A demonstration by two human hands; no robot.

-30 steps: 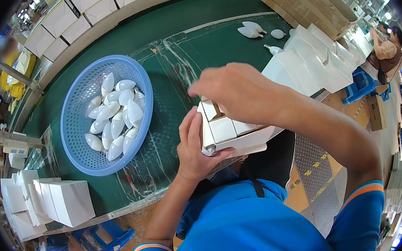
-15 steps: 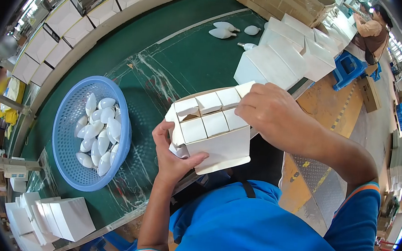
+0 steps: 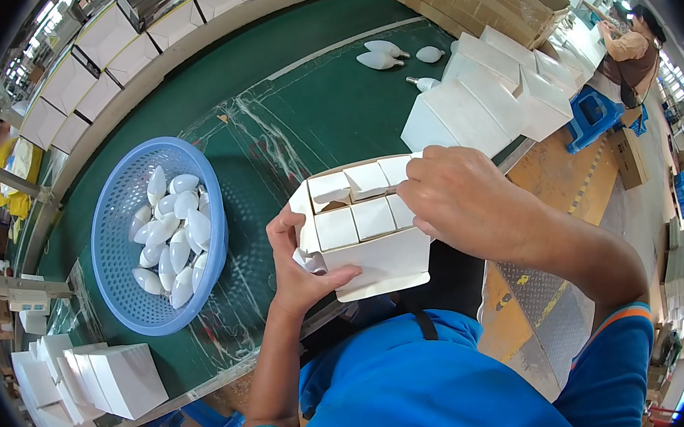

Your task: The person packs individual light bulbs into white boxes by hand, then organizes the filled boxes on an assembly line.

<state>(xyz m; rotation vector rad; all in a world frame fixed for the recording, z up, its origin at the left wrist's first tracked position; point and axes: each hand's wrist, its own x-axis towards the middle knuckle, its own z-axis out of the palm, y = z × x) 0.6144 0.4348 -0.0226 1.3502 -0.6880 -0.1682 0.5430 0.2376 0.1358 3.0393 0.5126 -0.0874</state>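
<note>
A white carton (image 3: 374, 261) holding several small white boxes (image 3: 336, 228) in two rows is held above the near edge of the bench. My left hand (image 3: 305, 267) is closed on its left end, thumb on the front wall and fingers behind the corner. Some of the small boxes' top flaps stand partly raised, with a dark gap under one. My right hand (image 3: 461, 195) is closed over the right end of the rows, fingertips curled down at a small box. What those fingertips pinch is hidden.
A blue plastic basket (image 3: 102, 233) of white candle-shaped bulbs (image 3: 163, 229) stands on the green bench (image 3: 285, 115) to the left. More loose bulbs (image 3: 381, 60) lie at the back. White cartons (image 3: 464, 114) sit back right, others (image 3: 128, 378) front left. A person (image 3: 628, 55) sits far right.
The view has shifted slightly. My right hand has moved a little down over the right end of the small boxes. My left hand keeps its hold on the carton.
</note>
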